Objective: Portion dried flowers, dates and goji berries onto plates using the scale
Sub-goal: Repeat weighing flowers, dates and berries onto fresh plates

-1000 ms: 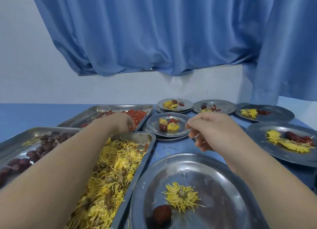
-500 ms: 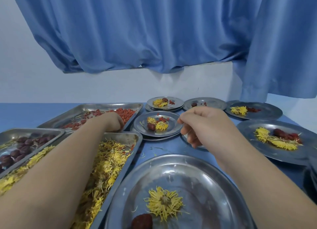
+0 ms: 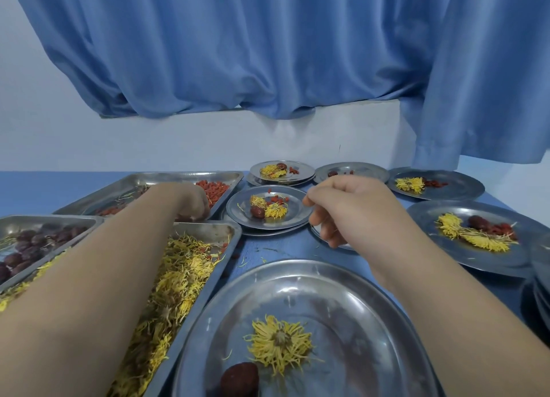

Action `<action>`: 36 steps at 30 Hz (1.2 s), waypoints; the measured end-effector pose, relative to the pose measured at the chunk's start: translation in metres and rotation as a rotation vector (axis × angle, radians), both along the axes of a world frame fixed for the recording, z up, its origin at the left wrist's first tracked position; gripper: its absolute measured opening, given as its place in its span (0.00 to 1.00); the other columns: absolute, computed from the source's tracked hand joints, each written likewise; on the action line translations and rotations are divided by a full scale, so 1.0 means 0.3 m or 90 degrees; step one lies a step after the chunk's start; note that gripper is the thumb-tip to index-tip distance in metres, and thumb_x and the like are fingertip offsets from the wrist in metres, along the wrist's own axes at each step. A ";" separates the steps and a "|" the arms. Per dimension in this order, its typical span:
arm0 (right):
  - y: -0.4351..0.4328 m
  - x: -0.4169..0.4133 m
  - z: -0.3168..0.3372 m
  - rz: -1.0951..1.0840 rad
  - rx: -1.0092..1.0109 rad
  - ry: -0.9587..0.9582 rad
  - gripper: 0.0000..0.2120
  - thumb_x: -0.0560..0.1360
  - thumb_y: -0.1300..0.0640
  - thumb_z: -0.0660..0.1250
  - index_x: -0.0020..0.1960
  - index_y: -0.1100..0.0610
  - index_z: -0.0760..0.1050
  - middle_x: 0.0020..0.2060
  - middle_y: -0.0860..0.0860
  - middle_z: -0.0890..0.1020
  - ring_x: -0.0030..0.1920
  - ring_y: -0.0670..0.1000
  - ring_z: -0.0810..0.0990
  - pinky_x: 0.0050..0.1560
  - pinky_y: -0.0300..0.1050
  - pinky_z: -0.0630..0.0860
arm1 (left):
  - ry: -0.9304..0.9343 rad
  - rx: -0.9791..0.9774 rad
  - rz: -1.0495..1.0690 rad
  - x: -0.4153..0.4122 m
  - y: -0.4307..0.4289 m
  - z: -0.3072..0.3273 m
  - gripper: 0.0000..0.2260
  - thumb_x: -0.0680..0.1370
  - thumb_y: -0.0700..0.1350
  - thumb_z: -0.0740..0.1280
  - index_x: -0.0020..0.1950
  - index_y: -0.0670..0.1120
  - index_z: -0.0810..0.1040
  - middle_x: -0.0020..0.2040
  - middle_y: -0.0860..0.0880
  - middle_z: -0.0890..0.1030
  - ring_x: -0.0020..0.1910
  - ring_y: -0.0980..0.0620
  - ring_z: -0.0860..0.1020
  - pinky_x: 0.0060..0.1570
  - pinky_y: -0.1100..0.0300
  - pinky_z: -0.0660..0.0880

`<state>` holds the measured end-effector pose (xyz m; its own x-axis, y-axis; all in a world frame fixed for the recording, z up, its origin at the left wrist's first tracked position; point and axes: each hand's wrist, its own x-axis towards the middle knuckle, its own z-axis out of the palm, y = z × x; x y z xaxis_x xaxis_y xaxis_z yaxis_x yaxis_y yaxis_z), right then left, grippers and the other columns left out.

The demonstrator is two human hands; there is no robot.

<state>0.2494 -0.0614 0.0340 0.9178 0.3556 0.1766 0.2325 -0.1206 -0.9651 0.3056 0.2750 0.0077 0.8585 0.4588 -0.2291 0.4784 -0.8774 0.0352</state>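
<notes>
A blue curtain hangs in deep folds across the top of the frame, from 10 o'clock through 12 to 2 o'clock. Its gathered hem sags unevenly above a white wall. At 2 o'clock a second curtain panel, also blue, drops lower and ends in a straight hem near the far edge of the blue worktop. A small dark mark shows on the wall just below the sagging hem, near centre. At 9 o'clock, worktop and wall meet in a level line.
</notes>
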 end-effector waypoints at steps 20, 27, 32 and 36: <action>-0.009 -0.006 0.017 0.019 0.036 0.026 0.10 0.73 0.61 0.64 0.34 0.55 0.78 0.22 0.47 0.77 0.22 0.46 0.72 0.23 0.37 0.70 | -0.256 0.046 0.009 -0.049 -0.024 0.047 0.06 0.74 0.34 0.69 0.44 0.41 0.85 0.46 0.45 0.84 0.43 0.49 0.81 0.46 0.56 0.77; -0.018 -0.005 0.026 0.015 0.058 0.027 0.09 0.73 0.61 0.64 0.35 0.57 0.78 0.22 0.47 0.77 0.22 0.47 0.71 0.24 0.37 0.70 | -0.344 -0.059 -0.019 -0.106 -0.056 0.108 0.05 0.72 0.34 0.70 0.42 0.43 0.82 0.39 0.46 0.83 0.38 0.50 0.81 0.34 0.60 0.73; -0.037 -0.005 0.051 0.008 0.085 0.021 0.09 0.74 0.60 0.64 0.36 0.58 0.78 0.22 0.48 0.77 0.21 0.46 0.70 0.23 0.36 0.69 | -0.412 -0.199 -0.085 -0.191 -0.148 0.170 0.05 0.71 0.35 0.72 0.42 0.44 0.83 0.37 0.45 0.85 0.35 0.52 0.83 0.42 0.55 0.79; -0.063 -0.005 0.076 0.004 0.127 0.027 0.08 0.73 0.60 0.65 0.36 0.58 0.79 0.23 0.49 0.77 0.21 0.46 0.70 0.23 0.35 0.68 | -0.375 -0.295 -0.195 -0.281 -0.292 0.207 0.05 0.73 0.35 0.72 0.43 0.45 0.82 0.38 0.47 0.85 0.34 0.57 0.82 0.39 0.68 0.77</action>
